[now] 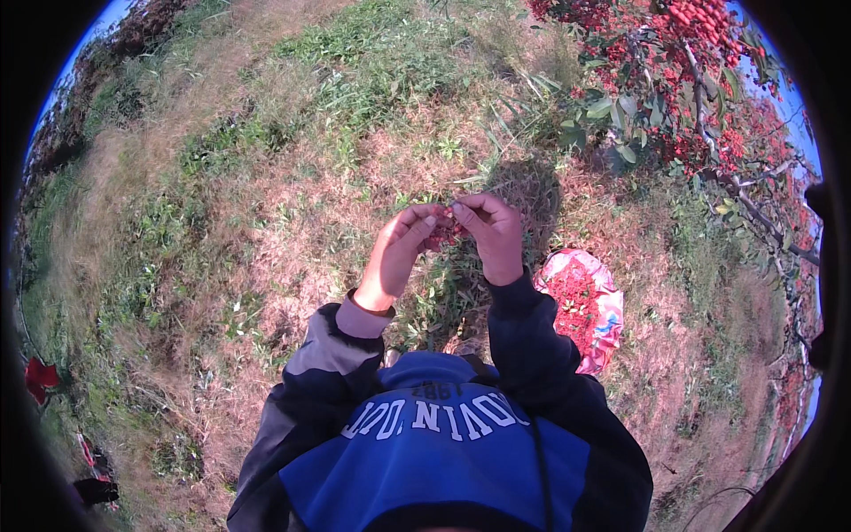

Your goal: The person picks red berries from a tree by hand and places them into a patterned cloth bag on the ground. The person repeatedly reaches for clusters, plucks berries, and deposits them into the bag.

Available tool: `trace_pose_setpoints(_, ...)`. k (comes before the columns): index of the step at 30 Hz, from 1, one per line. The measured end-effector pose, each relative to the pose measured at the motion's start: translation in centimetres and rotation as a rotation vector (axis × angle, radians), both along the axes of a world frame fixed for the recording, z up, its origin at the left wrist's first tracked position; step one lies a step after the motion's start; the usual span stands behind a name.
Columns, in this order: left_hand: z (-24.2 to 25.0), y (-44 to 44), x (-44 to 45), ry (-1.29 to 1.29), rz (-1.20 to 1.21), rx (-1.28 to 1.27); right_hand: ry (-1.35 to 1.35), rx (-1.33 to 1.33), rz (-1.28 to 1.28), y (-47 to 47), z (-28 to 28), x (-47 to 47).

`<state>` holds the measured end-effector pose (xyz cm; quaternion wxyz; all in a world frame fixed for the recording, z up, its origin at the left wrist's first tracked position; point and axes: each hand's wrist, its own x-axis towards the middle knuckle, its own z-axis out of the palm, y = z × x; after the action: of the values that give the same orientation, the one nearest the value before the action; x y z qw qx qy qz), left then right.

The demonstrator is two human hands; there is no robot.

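A small cluster of red berries (pixel 447 234) is held up between my two hands, in front of my chest. My left hand (pixel 405 243) grips it from one side, thumb and fingers closed around part of the bunch. On the other side, my right hand (pixel 493 229) pinches the cluster's upper part between thumb and fingertips. The fingers partly hide the berries. Down on the grass by my right forearm lies an open pink plastic bag (pixel 608 306), with a heap of loose red berries (pixel 573 302) and a few green leaves in it.
At the upper right a shrub branch (pixel 701 113) reaches in, heavy with red berry clusters (pixel 698 26). Dry and green grass (pixel 279 219) covers the ground. A red object (pixel 41 380) and a dark object (pixel 96 491) appear at the left rim, too small to name.
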<state>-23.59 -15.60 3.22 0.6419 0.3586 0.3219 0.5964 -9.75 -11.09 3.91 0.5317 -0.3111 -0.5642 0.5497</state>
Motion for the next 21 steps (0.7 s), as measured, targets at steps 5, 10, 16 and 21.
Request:
trace_pose_setpoints(5, -1.8, -0.1, 1.3, 0.162, -0.045, 0.048, 0.078, -0.079, -0.062, -1.1, -1.3, 0.6)
trace_pose_setpoints(10, -1.8, -0.2, 3.2, -0.049, -0.083, -0.068, 0.181, -0.087, -0.098, -1.5, -1.7, 1.8)
trace_pose_setpoints(16, -2.9, 0.2, 4.7, -0.203, -0.180, -0.120, 0.265, -0.114, -0.217, -2.2, -2.7, 3.6)
trace_pose_setpoints(21, -4.3, 0.6, 6.2, -0.260, -0.153, -0.189, 0.230, -0.046, -0.382, -2.3, -2.7, 4.9)
